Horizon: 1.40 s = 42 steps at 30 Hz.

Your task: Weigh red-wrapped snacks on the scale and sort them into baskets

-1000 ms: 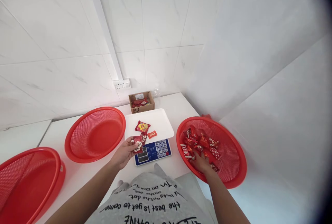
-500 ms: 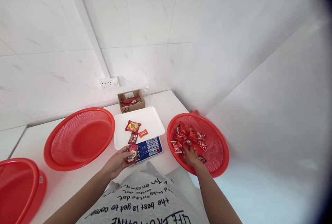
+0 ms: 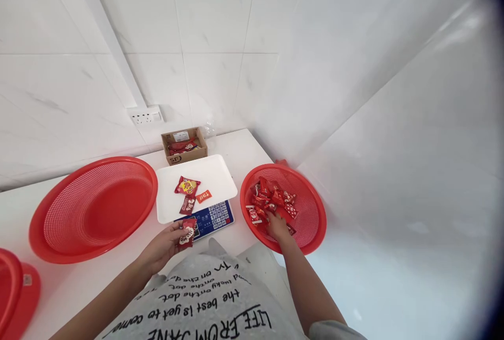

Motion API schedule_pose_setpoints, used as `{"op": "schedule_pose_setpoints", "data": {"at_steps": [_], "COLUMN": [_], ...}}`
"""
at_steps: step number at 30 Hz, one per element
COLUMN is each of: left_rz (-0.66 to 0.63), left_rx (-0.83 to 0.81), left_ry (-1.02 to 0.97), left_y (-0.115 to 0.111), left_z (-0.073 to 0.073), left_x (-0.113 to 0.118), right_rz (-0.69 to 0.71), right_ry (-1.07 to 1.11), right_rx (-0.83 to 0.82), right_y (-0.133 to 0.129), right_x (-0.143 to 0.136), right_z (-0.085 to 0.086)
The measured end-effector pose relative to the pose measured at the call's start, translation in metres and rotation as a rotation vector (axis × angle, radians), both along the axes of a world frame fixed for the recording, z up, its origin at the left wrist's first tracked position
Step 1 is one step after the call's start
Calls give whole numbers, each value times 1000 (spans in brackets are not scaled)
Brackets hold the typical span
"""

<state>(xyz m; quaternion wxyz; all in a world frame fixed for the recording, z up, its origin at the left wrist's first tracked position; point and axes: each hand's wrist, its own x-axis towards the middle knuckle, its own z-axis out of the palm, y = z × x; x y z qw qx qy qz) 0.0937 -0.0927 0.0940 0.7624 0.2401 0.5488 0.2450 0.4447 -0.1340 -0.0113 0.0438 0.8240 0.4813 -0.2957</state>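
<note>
A red plastic basket point(image 3: 30, 300) was cut off at the left edge. The left hand point(image 3: 160, 246) pinched a small dark-red wrapped packet point(image 3: 188, 233), which hid part of the blue-fronted electronic scale point(image 3: 205, 222). The right hand point(image 3: 279, 226) was inside a round red mesh basket point(image 3: 313, 219), fingertips buried among shiny red packets point(image 3: 276, 194); whether it gripped one could not be told. Beyond the held packet, three wrapped pieces point(image 3: 188, 186) lay on the white rectangular tray point(image 3: 216, 178). A brown cardboard box point(image 3: 189, 157) stood farther back, its red contents point(image 3: 184, 146) partly hidden.
</note>
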Motion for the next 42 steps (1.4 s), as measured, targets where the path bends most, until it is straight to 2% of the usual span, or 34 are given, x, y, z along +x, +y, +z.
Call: {"op": "schedule_pose_setpoints", "data": {"at_steps": [10, 15, 25, 31, 42], "left_rz": [-3, 0, -1, 8, -1], "left_rx": [20, 26, 20, 14, 0], "left_ry": [-4, -7, 1, 5, -29], "left_y": [5, 5, -2, -4, -9], "left_z": [10, 13, -2, -1, 2], "left_x": [5, 8, 5, 7, 14], "right_rz": [-161, -129, 13, 78, 59], "right_ry": [179, 180, 110, 117, 82], "right_rx": [106, 110, 53, 84, 136], "right_y": [0, 0, 13, 12, 12], "right_x": [16, 15, 1, 0, 4], "right_z": [9, 6, -1, -4, -13]}}
